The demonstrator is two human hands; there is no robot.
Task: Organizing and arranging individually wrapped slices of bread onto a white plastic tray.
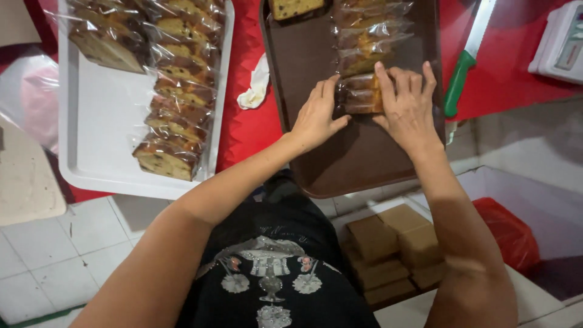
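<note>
Both forearms reach out from me to the brown tray (364, 164). My left hand (316, 118) and right hand (410, 109) press loosely curled fingers (388, 79) around a wrapped cake slice (361, 94) at the tray's middle. I judge it soft, crumbly, slippery in film: hold its flat sides. More wrapped slices (370, 36) lie beyond; a green-handled knife (464, 67) lies right of the tray.

the brown tray (316, 54) lies bare left of the wrapped cake slices (364, 42), while a green-handled knife (466, 58) borders its right.
</note>
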